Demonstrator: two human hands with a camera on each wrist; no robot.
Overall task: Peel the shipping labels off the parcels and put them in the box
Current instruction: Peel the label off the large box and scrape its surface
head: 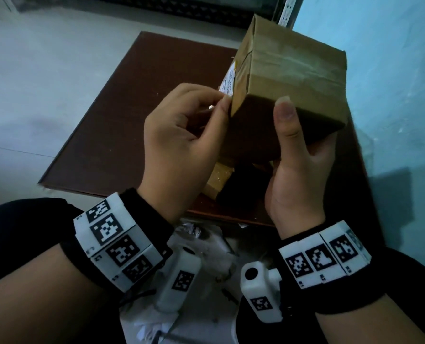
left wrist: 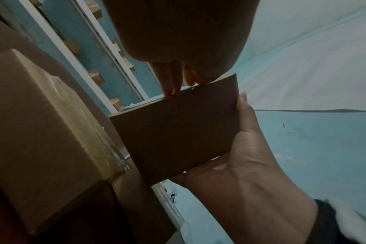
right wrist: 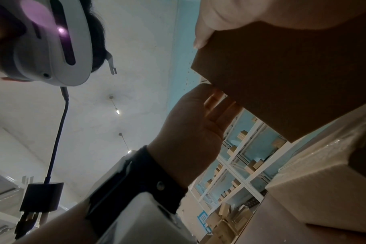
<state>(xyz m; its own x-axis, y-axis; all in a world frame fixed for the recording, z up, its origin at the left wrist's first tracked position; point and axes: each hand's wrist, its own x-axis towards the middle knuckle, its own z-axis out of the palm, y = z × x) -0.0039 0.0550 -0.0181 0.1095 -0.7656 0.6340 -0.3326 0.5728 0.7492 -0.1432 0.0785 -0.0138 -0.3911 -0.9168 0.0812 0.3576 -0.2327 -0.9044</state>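
1. In the head view, a brown taped parcel (head: 288, 78) is held up in the air above a dark brown table (head: 122, 115). It is gripped from below and from the near side by the right hand (head: 298, 180), whose thumb is laid flat up the near face while the fingers are hidden behind the underside. The white shipping label (head: 227, 81) is seen on the parcel's left face, only a strip of it showing. Its near edge is met by the left hand (head: 181, 142), whose thumb and forefinger are closed together at the parcel's left corner, on or right beside the label; whether the label's edge is actually pinched cannot be told from here. Another taped parcel (head: 216, 180) is partly seen on the table beneath the hands.

2. In the left wrist view, the parcel (left wrist: 178, 130) is shown from its plain near face. The left fingertips (left wrist: 169, 89) are pressed to its upper edge, where a thin white lip of the label (left wrist: 144, 102) is seen just beside them. The right hand (left wrist: 251, 165) is wrapped around the parcel's lower right corner. A larger carton (left wrist: 42, 132) is seen to the left.

3. In the right wrist view, the parcel (right wrist: 293, 79) is clasped by the right hand (right wrist: 240, 14) at the top, and the left hand (right wrist: 194, 118) is brought to its lower corner with fingers curled. The label itself is hidden here.
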